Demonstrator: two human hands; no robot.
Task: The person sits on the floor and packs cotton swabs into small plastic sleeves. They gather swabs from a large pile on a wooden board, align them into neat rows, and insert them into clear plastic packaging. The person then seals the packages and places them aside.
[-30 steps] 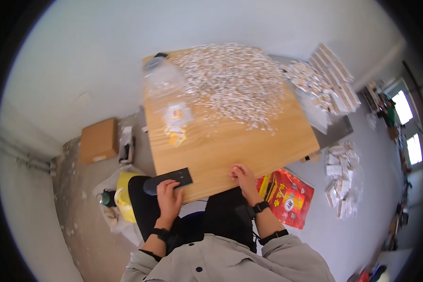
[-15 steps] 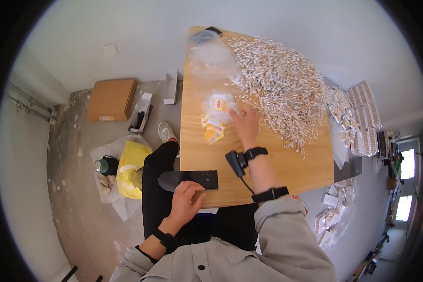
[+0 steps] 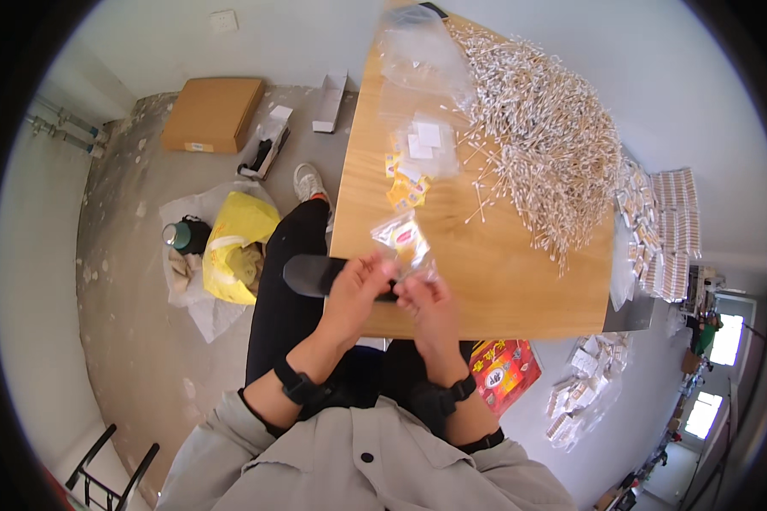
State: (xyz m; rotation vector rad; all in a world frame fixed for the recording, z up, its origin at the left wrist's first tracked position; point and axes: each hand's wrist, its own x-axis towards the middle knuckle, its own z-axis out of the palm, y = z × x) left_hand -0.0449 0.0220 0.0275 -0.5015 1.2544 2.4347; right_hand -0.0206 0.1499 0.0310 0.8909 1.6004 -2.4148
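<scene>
While both bare hands meet over the near part of the table, the left hand has its thumb and fingers drawn together at the lower left edge of a small clear bag. The right hand pinches the bag's lower right corner, its fingers narrowed and close beside the left ones. The bag, tilted above the wood, shows a yellow and red insert inside. Beneath the left hand, a dark flat object juts past the table's left edge.

Just beyond the bag lie loose yellow cards, partly overlapping, and next to them several small clear packets with white slips. A large heap of cotton swabs spreads over the table's right and far parts, with a bigger clear plastic bag to its left.

Lower down, a red package lies below the table's near edge, and a yellow bag rests on the floor at left. Farther off are a brown cardboard box by the wall and bright windows at far right.
</scene>
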